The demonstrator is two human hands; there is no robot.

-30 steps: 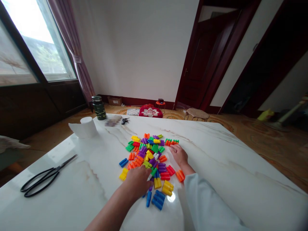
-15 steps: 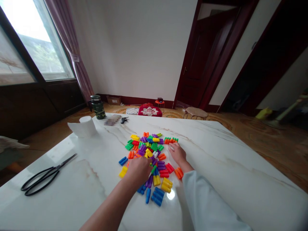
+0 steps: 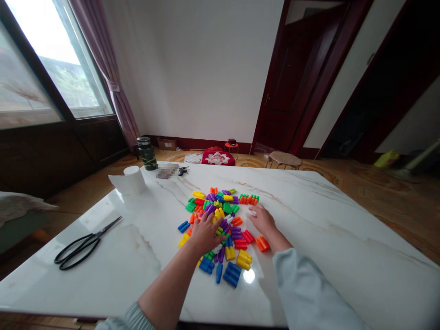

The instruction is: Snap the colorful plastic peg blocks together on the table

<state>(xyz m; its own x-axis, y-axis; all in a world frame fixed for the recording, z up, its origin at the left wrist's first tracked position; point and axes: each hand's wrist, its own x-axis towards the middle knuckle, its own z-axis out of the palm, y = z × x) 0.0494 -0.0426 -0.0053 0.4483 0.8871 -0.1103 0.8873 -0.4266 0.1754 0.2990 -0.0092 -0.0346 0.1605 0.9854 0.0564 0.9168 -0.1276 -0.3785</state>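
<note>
Blocks [image 3: 236, 233] in many colours lie heaped loosely, some hidden beneath the left hand [image 3: 205, 233], whose fingers spread over the pile. Just right of the heap, the right hand [image 3: 264, 221] has its fingertips at a small white piece [image 3: 252, 212], partly covered; whether they pinch it, I cannot tell. Both sleeves [image 3: 305, 291] are cut off below.

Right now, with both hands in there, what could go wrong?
The left hand is spread over the jumbled coloured pieces, so lifting one might scatter others. The right hand sits close to the orange-and-green row; a small slip could knock that row askew.
</note>
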